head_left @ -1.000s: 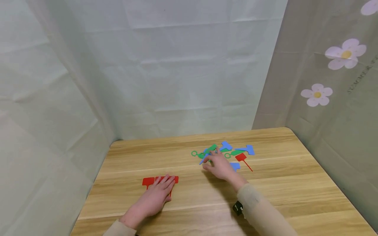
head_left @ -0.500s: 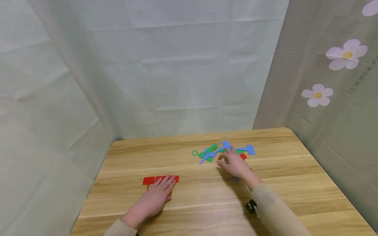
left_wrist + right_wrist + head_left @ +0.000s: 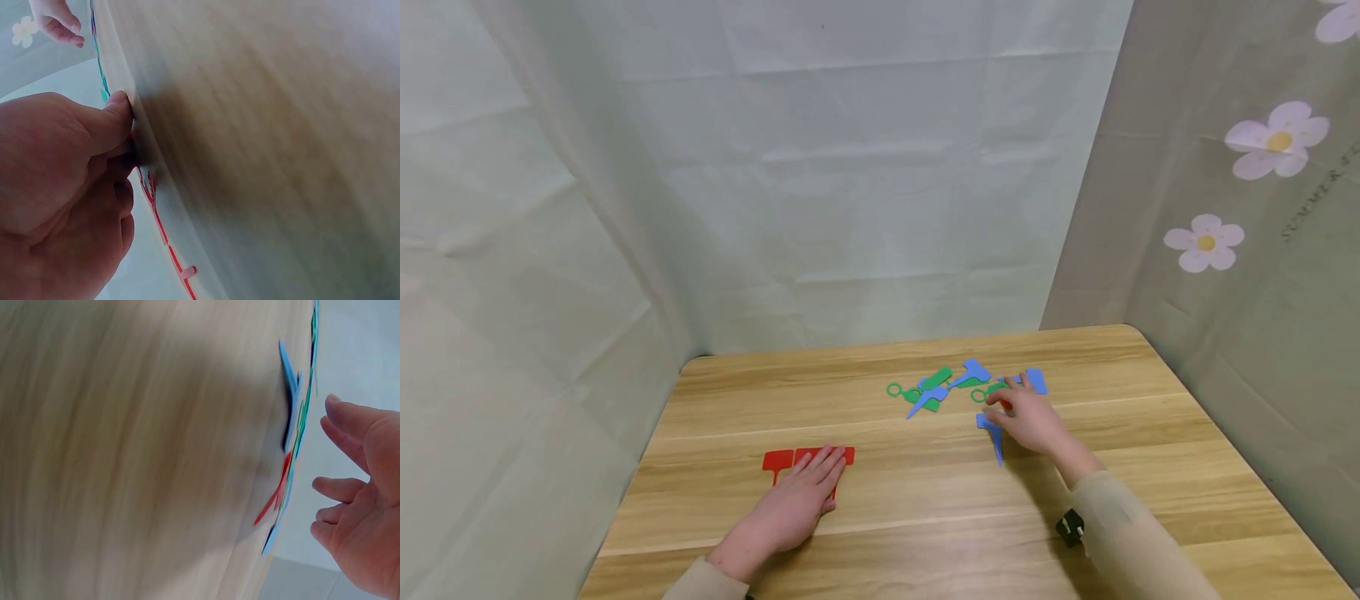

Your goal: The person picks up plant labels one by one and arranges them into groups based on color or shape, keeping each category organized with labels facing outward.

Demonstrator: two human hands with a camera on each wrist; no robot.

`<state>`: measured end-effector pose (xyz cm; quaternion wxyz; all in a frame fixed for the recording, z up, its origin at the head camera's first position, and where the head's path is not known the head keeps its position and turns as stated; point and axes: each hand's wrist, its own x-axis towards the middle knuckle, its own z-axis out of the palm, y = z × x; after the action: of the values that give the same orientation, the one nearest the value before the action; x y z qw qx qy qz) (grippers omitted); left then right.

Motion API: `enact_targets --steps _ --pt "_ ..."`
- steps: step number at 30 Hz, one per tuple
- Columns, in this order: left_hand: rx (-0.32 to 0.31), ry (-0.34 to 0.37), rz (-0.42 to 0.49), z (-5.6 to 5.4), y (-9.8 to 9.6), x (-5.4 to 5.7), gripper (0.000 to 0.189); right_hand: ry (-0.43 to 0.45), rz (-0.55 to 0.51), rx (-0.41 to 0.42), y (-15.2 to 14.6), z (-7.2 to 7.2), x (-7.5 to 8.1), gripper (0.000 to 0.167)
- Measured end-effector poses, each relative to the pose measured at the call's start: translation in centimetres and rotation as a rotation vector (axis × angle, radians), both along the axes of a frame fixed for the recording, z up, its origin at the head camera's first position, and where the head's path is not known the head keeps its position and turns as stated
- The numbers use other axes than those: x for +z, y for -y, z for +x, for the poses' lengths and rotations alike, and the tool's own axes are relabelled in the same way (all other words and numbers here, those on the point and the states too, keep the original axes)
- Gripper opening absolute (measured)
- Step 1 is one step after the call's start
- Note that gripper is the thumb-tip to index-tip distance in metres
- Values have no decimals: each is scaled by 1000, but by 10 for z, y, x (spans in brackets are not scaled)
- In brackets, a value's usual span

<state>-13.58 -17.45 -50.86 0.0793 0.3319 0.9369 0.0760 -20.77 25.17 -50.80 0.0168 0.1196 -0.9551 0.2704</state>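
On the left of the table, my left hand [image 3: 797, 504] lies over red T-shaped plastic plant labels, its fingers fairly straight. The left red label [image 3: 777, 460] sits beside another red label [image 3: 848, 455], which the fingers partly cover. My right hand [image 3: 1033, 423] hovers at the right of the scattered labels, fingers loosely bent and apart, holding nothing. Just under it in the right wrist view lies a further red label [image 3: 281, 484], almost hidden in the head view. A blue label [image 3: 992, 427] rests right by the right thumb.
Toward the back lies a loose group of green labels [image 3: 936, 379] and blue labels [image 3: 973, 371], some overlapping. Another blue label [image 3: 1037, 382] is beyond the right fingers. Cloth sheets [image 3: 880, 200] hang behind and beside the wooden table [image 3: 910, 525].
My right hand has moved rightward from the green and blue labels to above the loose red label, uncovering the blue label in front. The left hand has stayed in place.
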Motion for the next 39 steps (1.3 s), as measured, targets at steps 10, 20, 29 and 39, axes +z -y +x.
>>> enact_targets --steps 10,20,29,39 --pt "4 1 1 0 1 -1 62 -24 49 -8 -28 -1 3 26" --pt "15 1 -30 -3 1 -9 61 -26 143 -9 -46 -4 8 31" --pt "30 -2 -40 -4 -1 -7 61 -70 233 18 -48 -12 7 40" --pt "24 3 -32 -3 -2 -4 62 -41 314 -27 -48 -19 2 43"
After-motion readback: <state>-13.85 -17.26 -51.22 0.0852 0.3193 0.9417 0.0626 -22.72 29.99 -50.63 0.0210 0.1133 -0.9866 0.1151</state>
